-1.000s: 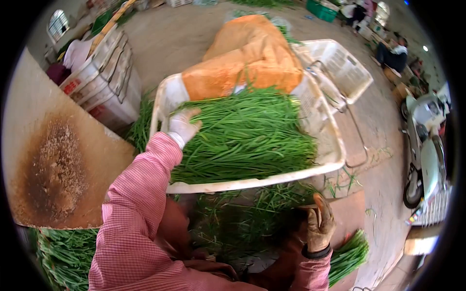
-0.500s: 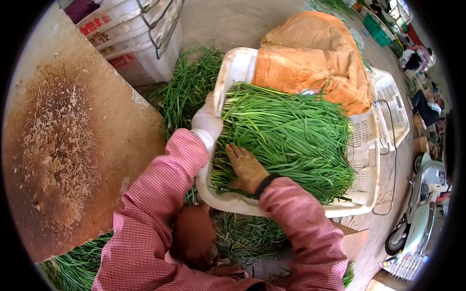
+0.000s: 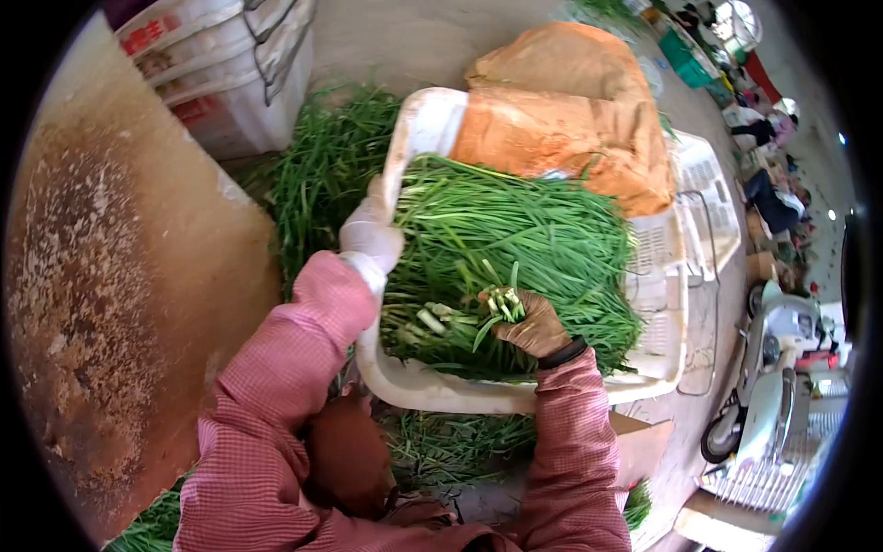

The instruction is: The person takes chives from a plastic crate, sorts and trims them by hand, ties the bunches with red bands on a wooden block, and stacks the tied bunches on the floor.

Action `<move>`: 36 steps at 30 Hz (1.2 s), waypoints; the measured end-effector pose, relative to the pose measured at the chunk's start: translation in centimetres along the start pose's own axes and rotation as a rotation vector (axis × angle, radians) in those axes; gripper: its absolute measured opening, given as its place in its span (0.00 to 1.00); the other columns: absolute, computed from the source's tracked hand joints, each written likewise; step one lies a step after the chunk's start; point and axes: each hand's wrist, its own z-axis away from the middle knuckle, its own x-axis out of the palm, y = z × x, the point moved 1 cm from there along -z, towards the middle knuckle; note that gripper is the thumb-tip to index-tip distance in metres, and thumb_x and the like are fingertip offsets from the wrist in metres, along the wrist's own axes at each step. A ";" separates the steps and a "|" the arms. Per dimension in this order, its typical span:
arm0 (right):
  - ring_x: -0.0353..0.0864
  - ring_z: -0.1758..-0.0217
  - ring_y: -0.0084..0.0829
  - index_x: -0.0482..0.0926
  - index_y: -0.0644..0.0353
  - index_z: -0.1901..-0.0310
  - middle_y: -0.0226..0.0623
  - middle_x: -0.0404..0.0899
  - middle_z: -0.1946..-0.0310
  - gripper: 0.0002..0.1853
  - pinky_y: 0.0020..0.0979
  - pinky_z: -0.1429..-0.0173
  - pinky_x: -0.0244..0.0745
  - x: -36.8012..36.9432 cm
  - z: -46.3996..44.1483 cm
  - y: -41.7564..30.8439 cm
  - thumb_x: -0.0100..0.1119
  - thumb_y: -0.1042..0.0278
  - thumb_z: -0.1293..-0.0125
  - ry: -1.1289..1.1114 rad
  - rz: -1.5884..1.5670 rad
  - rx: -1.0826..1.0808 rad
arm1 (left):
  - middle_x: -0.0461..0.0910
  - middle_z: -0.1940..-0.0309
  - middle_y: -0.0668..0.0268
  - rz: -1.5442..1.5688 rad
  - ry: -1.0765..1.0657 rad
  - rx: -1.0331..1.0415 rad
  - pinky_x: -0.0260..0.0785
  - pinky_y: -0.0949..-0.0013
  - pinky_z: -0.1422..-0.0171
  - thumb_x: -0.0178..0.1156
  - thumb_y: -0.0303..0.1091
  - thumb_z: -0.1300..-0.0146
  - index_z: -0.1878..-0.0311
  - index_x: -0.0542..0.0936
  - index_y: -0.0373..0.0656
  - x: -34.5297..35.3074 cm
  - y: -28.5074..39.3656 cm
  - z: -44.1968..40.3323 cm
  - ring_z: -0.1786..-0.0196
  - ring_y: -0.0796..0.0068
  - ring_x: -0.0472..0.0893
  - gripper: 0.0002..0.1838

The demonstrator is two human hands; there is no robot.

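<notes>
A white plastic crate (image 3: pixel 521 399) lies before me, filled with long green leaves that look like garlic chives (image 3: pixel 543 216). My left hand (image 3: pixel 371 241), in a whitish glove, is closed on the crate's left rim, with some fingertips hidden. In a tan, soiled glove, my right hand (image 3: pixel 533 327) grips a small bunch of chives (image 3: pixel 501 305) over the near part of the pile. The pale cut ends of that bunch point up and to the left. An orange-brown cloth (image 3: pixel 561 129) covers the crate's far side.
To my left stands a worn, stained board (image 3: pixel 138 276). Stacked white crates (image 3: pixel 244 110) are behind it. Loose greens (image 3: pixel 336 152) lie beside and below the crate. A scooter (image 3: pixel 768 368) is parked at right; people sit farther back.
My right hand was lying flat with fingers spread on the chives; now it has closed around a bunch and moved rightward. The left hand stays on the rim. The view has shifted slightly.
</notes>
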 end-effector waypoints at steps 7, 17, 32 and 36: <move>0.69 0.56 0.22 0.58 0.50 0.40 0.32 0.66 0.51 0.39 0.20 0.61 0.69 -3.4 2.1 1.5 0.51 0.90 0.56 0.086 -0.481 -0.092 | 0.52 0.38 0.51 0.233 -0.130 0.442 0.47 0.69 0.33 0.54 0.23 0.57 0.37 0.49 0.35 1.8 2.6 8.7 0.35 0.59 0.53 0.40; 0.55 0.40 0.39 0.32 0.51 0.35 0.47 0.53 0.42 0.61 0.42 0.37 0.51 -1.7 3.5 1.4 0.71 0.66 0.65 0.119 0.233 -0.324 | 0.59 0.41 0.59 1.229 -0.405 -0.131 0.43 0.67 0.34 0.57 0.46 0.46 0.37 0.52 0.39 8.2 3.6 9.4 0.40 0.69 0.60 0.38; 0.77 0.64 0.24 0.73 0.63 0.56 0.33 0.75 0.60 0.23 0.24 0.59 0.74 -7.0 7.5 -0.2 0.65 0.81 0.59 0.479 -0.446 -0.279 | 0.47 0.35 0.58 0.471 -0.480 0.159 0.49 0.64 0.34 0.56 0.20 0.56 0.35 0.46 0.44 5.4 6.7 9.0 0.35 0.62 0.54 0.44; 0.71 0.51 0.26 0.71 0.61 0.51 0.34 0.71 0.52 0.32 0.27 0.49 0.70 -6.0 8.3 -1.0 0.71 0.68 0.62 0.339 -0.497 -0.327 | 0.50 0.37 0.63 0.384 -0.466 0.638 0.50 0.66 0.34 0.64 0.30 0.56 0.34 0.42 0.51 12.0 8.3 11.9 0.36 0.61 0.54 0.50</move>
